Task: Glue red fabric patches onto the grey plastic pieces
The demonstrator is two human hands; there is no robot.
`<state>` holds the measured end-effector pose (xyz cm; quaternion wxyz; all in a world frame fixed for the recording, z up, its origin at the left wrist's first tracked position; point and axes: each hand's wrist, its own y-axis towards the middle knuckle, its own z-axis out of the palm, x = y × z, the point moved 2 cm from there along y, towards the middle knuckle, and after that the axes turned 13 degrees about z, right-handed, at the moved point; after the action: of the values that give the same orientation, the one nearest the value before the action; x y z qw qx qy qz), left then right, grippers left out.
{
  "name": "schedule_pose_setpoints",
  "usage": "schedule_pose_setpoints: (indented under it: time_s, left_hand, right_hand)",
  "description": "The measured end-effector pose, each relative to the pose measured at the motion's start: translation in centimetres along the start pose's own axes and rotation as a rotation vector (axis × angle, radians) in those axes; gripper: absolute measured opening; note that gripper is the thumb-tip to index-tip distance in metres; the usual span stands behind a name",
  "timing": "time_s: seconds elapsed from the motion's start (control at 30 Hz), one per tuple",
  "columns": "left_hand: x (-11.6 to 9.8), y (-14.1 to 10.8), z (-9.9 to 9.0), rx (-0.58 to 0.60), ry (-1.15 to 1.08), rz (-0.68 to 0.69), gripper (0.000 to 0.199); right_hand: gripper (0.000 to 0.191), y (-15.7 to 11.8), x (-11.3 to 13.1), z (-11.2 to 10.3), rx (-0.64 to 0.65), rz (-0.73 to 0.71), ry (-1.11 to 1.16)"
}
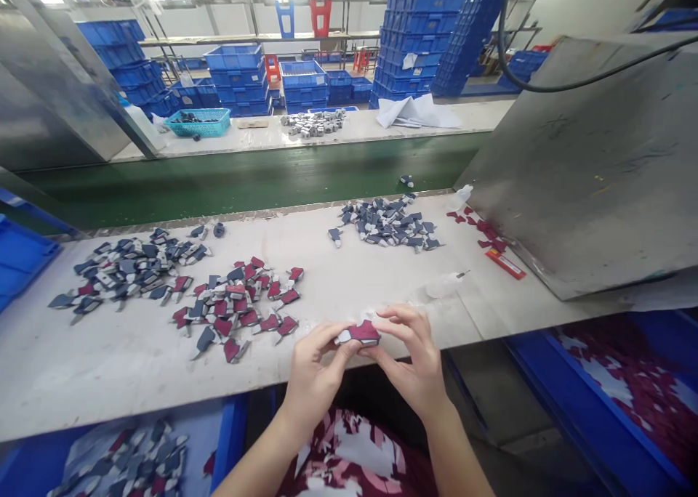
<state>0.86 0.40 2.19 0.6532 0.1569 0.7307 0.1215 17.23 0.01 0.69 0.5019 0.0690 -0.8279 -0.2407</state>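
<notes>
Between my two hands, just above the table's front edge, is a small plastic part [364,330] with a maroon top face, a dark rim and a whitish end. My left hand [316,366] pinches its left end between thumb and fingers. My right hand [411,359] has its thumb and fingertips against the right end of the same part. To the left lies a pile of similar parts with maroon faces [240,301]. Farther left is a heap of dark grey-blue parts [136,264], and another dark heap [390,223] sits beyond my hands.
Loose maroon pieces [488,232] and a red packet [505,263] lie at the right, by a metal housing [594,170]. A small clear bottle [444,285] rests near my right hand. Blue bins [616,410] stand below the table. A green conveyor belt [262,181] runs behind.
</notes>
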Motion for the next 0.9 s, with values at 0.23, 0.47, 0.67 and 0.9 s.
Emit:
schedule_pose_setpoints:
  time_s: [0.23, 0.47, 0.67, 0.9]
  left_hand:
    - [-0.8, -0.1, -0.2, 0.059, -0.076, -0.100, 0.013]
    - [-0.4, -0.3, 0.2, 0.046, -0.271, -0.237, 0.017]
    - [-0.3, 0.1, 0.3, -0.018, -0.271, -0.273, 0.016]
    - [-0.2, 0.5, 0.4, -0.114, -0.311, -0.301, 0.017]
  right_hand:
    - [0.012, 0.8, 0.7, -0.3, 0.038, -0.267, -0.133]
    - [0.021, -0.2, 0.1, 0.1, -0.091, -0.305, -0.191]
    - [0.024, -0.3, -0.2, 0.2, -0.130, -0.246, -0.054]
    - [0.043, -0.5, -0.4, 0.9, 0.188, 0.069, 0.151]
